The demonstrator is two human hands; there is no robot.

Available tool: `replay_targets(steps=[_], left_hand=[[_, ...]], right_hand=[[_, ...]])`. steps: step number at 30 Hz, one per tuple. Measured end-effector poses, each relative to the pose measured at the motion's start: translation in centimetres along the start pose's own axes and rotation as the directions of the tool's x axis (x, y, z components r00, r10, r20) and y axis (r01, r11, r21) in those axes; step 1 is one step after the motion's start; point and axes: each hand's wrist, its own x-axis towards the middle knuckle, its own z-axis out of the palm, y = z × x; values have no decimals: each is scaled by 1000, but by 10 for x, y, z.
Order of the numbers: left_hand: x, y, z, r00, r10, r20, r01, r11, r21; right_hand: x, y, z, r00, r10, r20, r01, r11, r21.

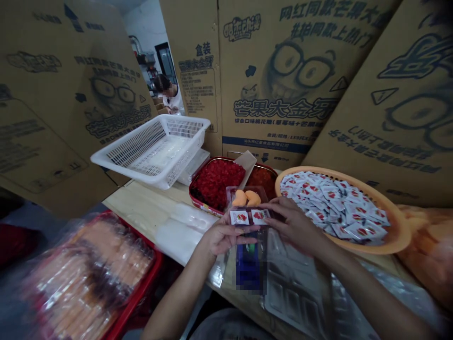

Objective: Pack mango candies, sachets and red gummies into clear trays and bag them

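Note:
My left hand (221,236) grips a small clear plastic tray (262,193) from its left side, with fingers stretched under its near edge. Two curved orange candies (252,198) lie in the far part of the tray. Side by side in the near part are two white sachets (239,217) with red print. My right hand (292,219) closes on the tray's right side, its fingertips at the right sachet. Just beyond the hands stands a red-rimmed container with red pieces (217,179). To the right, a peach colander (401,231) holds many similar sachets.
A white plastic basket (155,179) stands at the back left. Clear moulded trays (295,288) lie on the table near my lap. On the lower left, a red crate (155,262) holds plastic-wrapped orange goods. Tall cardboard boxes (265,71) wall the back; another person (173,97) sits beyond.

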Motion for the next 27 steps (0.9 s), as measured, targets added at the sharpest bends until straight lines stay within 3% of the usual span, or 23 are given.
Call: replay_targets(steps=[6, 10, 14, 20, 27], left_hand=[[-30, 25, -18, 987, 81, -141, -80, 997, 17], [-60, 41, -37, 958, 133, -254, -125, 991, 47], [-80, 47, -55, 919, 176, -352, -169, 984, 50], [-79, 39, -75, 893, 208, -398, -214, 976, 30], [-64, 40, -85, 902, 219, -372, -232, 973, 9]], right_hand=[[35, 5, 19, 989, 59, -137, -47, 995, 92], [79, 12, 45, 999, 28, -36, -31, 996, -83], [125, 16, 82, 992, 96, 81, -67, 951, -303], [172, 28, 125, 988, 139, 69, -96, 897, -430], [186, 33, 127, 986, 88, 144, -6, 871, -490]])
